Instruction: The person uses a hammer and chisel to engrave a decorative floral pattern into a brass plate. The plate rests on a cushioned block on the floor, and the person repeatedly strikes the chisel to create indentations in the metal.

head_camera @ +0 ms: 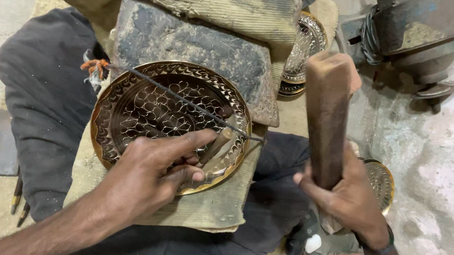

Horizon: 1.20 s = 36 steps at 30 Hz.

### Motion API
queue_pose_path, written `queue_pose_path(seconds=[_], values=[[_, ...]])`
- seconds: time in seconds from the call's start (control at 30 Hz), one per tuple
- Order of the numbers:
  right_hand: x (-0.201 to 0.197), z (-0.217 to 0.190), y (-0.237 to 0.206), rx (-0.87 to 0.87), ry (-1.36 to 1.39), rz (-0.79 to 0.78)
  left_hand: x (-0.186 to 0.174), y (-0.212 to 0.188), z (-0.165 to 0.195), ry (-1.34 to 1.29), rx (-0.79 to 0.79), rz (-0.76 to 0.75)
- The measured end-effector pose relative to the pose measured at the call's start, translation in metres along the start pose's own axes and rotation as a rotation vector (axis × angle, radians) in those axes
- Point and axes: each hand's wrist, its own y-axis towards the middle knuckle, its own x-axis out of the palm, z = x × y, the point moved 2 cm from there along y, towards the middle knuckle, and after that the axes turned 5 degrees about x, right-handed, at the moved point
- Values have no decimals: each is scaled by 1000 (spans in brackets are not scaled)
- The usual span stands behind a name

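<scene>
Brass plate (144,110), round and engraved with a floral pattern, lies on a folded burlap pad (213,208) across your lap, its far rim against a dark stone block (191,48). Your left hand (155,171) rests on the plate, grip clenched around a small chisel (218,144) set on the near right rim. Your right hand (350,197) holds a wooden mallet (324,113) raised upright, grip closed on its lower end. A thin dark wire (194,105) crosses the plate.

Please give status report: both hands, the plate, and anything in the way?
Left hand grip shut on small chisel, tip on engraved brass plate. Right hand grip shut on wooden mallet, raised. Thin rod lies across plate.
</scene>
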Motion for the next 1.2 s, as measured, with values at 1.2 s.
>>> queue_pose_path(seconds=[1.2], values=[[2, -17, -8, -160, -130, 373, 4, 6, 8, -52, 3, -44]])
